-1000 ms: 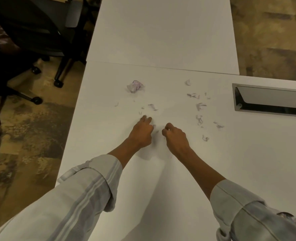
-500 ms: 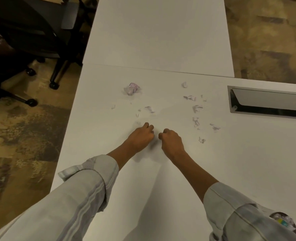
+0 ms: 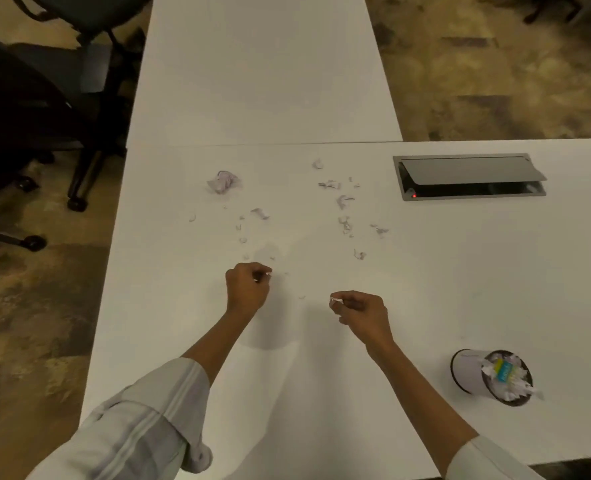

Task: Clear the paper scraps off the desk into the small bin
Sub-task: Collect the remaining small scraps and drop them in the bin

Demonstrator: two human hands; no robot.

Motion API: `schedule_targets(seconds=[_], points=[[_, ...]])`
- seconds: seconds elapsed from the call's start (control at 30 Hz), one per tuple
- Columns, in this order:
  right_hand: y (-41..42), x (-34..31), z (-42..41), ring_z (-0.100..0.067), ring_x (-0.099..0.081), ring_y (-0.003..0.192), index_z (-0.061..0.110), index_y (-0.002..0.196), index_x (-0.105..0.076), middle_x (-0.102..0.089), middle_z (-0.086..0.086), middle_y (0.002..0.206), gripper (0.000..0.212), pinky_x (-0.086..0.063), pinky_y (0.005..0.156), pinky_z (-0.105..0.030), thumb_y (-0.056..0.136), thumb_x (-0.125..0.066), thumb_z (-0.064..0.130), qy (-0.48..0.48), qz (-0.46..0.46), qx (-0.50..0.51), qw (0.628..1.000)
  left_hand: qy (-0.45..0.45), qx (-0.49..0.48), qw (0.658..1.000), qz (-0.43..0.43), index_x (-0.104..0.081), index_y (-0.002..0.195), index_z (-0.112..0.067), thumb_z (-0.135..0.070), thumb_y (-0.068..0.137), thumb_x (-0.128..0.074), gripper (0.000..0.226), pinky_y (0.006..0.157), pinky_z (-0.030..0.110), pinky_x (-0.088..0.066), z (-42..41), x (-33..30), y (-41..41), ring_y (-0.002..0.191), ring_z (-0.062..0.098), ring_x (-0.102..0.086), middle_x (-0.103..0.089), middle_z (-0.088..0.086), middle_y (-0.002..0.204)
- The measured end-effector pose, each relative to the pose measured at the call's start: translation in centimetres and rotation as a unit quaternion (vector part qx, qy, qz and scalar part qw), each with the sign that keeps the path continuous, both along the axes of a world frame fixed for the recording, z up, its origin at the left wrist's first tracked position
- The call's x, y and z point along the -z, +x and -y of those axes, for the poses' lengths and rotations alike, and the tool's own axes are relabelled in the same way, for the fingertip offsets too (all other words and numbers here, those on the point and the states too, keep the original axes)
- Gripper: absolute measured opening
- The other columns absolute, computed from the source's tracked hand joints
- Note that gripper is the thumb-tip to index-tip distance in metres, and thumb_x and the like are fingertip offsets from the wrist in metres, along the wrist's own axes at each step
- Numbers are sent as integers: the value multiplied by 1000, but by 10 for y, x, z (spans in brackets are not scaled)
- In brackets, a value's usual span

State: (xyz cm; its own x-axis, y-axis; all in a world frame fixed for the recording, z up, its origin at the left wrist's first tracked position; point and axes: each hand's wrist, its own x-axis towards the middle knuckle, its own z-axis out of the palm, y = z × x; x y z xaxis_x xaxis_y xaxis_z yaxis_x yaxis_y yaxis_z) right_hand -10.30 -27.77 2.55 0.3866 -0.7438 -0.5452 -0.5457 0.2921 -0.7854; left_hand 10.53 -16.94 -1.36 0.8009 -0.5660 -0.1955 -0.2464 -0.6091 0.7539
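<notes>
Judging from the bench (image 3: 425, 306), the job is partly done: the bin (image 3: 488, 377), standing near the right forearm, is already heaped with paper, while the left hand (image 3: 247, 289) and right hand (image 3: 361, 311) each show a grip pressed together, pinching a small white scrap not yet dropped in. Left to clear are a crumpled ball (image 3: 223, 181), a loose scatter of scraps (image 3: 344, 202) farther back, and a few tiny bits between the hands
</notes>
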Motion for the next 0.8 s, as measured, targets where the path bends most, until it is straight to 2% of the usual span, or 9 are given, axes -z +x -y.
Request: schedule_targets(seconds=[0.07, 0.13, 0.3, 0.43, 0.47, 0.57, 0.7, 0.8], points=[[-25, -11, -1, -6, -68, 66, 29, 84, -78, -76, 7, 79, 9, -51, 57, -13, 76, -80, 25, 12, 14, 30, 999, -12, 19, 999, -39, -78, 82, -12, -3, 80, -70, 12, 65, 4, -47, 14, -13, -22, 67, 9, -69, -76, 3, 80], [-50, -23, 1, -2, -69, 73, 28, 85, -78, -76, 7, 81, 10, -50, 57, -14, 76, -80, 25, 3, 26, 56, 998, -35, 54, 996, -65, -78, 82, -14, -6, 80, -72, 10, 59, 0, -45, 31, -29, -49, 64, 1, -66, -76, 0, 80], [-115, -54, 13, -6, -71, 78, 25, 86, -78, -76, 6, 82, 9, -54, 64, -21, 77, -80, 22, -74, 29, 108, 991, -69, 187, 976, -92, -78, 84, -19, -15, 78, -76, 7, 69, 9, -49, 77, -69, -131, 72, 5, -69, -76, -5, 81], [-182, -71, 25, 12, -65, 73, 27, 82, -78, -73, 19, 75, 7, -45, 65, -3, 76, -79, 22, -181, -53, 128, 974, -83, 288, 948, -108, -78, 85, -19, -16, 79, -75, 8, 70, 16, -54, 102, -88, -209, 71, 7, -69, -77, -2, 82], [-199, -73, 28, 14, -64, 73, 28, 81, -78, -72, 21, 74, 7, -44, 67, -2, 76, -78, 23, -194, -78, 135, 969, -81, 310, 942, -105, -78, 86, -18, -17, 79, -74, 8, 70, 20, -56, 108, -91, -228, 71, 8, -69, -77, -1, 82], [-245, -73, 37, 8, -65, 71, 27, 81, -78, -74, 14, 76, 8, -45, 71, -9, 76, -76, 21, -206, -134, 159, 956, -77, 361, 926, -82, -77, 85, -18, -18, 80, -71, 8, 72, 27, -58, 124, -98, -278, 72, 11, -69, -77, -1, 83], [-279, -66, 48, -7, -67, 71, 22, 85, -77, -73, 3, 76, 9, -41, 65, -11, 77, -77, 20, -193, -183, 155, 951, -45, 423, 905, -14, -74, 89, -17, -18, 80, -69, 10, 71, 31, -57, 143, -102, -317, 82, 17, -68, -75, 2, 89], [-289, -58, 53, -11, -67, 70, 19, 89, -77, -75, -1, 81, 12, -35, 63, -5, 77, -75, 16, -180, -197, 140, 953, -8, 470, 882, 31, -73, 89, -14, -15, 80, -69, 10, 74, 35, -57, 156, -102, -328, 86, 22, -66, -73, 5, 91]])
